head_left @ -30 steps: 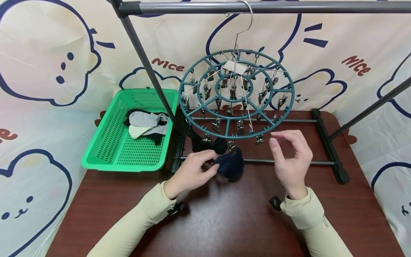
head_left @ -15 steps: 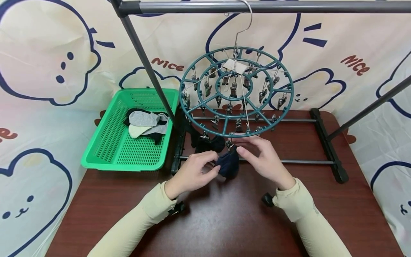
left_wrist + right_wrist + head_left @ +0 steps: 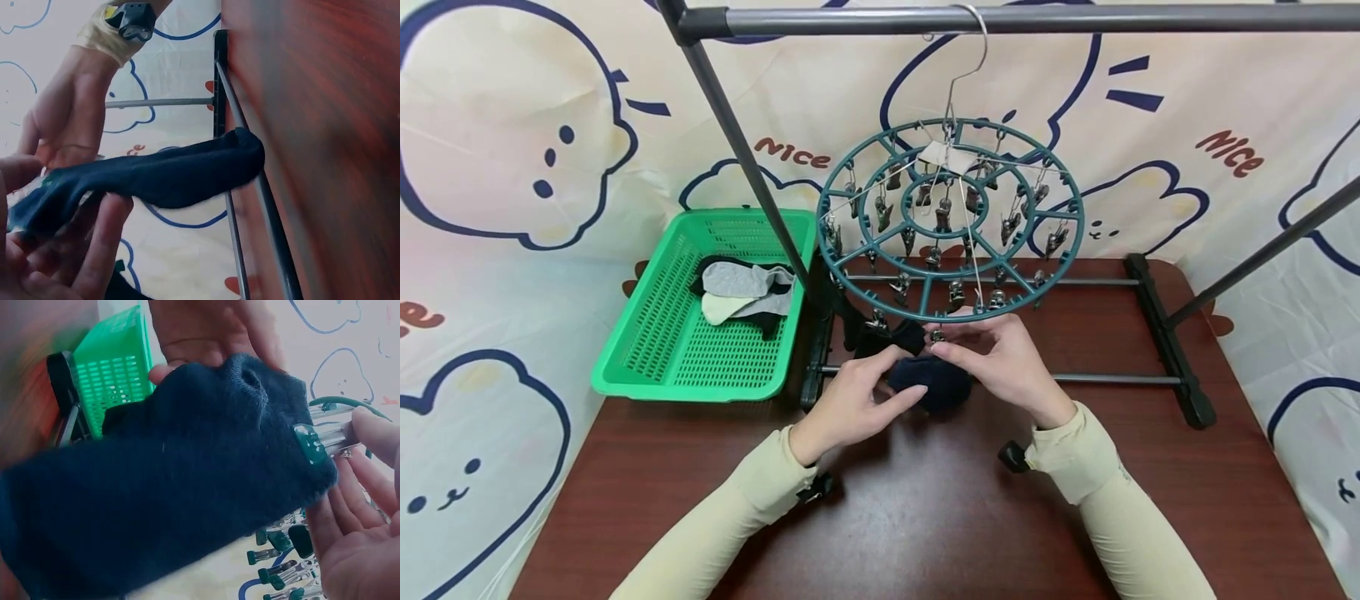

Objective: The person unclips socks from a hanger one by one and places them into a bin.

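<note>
A dark navy sock [image 3: 936,385] hangs below the front rim of a round teal clip hanger [image 3: 951,317]. My left hand [image 3: 855,406] holds the sock near its cuff, fingers and thumb on either side of the cloth in the left wrist view. My right hand [image 3: 1007,362] pinches the metal clip [image 3: 334,437] between thumb and fingers. In the right wrist view the clip's green tip [image 3: 310,444] lies over the sock's cuff edge, and the sock's foot stretches toward the lower left. Beside my left fingers, a black sock [image 3: 910,335] hangs from the same hanger.
A green basket [image 3: 625,367] with grey, white and black socks [image 3: 737,279] stands at the left. The hanger hooks over a grey rack bar [image 3: 850,21]. Many clips dangle under its rings. The rack's base bar [image 3: 1112,379] lies on the brown table [image 3: 940,517].
My right hand has moved left from beside the hanger's rim to the clip above the navy sock and now pinches it. My left hand has stayed at the sock.
</note>
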### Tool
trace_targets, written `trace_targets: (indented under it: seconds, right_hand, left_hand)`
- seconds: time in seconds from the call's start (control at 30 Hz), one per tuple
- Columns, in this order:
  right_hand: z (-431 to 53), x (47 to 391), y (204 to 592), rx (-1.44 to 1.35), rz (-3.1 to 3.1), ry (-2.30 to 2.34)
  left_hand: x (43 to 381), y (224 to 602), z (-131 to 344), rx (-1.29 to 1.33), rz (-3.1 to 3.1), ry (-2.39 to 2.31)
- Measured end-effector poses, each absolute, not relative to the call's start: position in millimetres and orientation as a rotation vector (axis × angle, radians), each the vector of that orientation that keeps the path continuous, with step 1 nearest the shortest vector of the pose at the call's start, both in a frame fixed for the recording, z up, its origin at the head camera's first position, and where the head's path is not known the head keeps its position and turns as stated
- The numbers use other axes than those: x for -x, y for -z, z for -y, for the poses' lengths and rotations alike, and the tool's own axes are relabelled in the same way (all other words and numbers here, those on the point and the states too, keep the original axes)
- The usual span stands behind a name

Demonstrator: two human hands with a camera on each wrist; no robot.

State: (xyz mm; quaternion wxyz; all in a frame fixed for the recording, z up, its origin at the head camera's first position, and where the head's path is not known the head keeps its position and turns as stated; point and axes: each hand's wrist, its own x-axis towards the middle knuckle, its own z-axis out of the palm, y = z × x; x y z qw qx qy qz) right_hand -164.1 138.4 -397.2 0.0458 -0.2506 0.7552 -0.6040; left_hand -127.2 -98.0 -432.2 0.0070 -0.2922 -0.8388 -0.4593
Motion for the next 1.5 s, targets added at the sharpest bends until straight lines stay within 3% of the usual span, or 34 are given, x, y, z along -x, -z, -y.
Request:
trace_targets:
  seconds: [1.5]
  right_hand:
    - [-131.6,159.6,398.7,0.815,-2.249,2.029]
  left_hand:
    - [129.0,431.8,91.8,0.951,2.553,1.331]
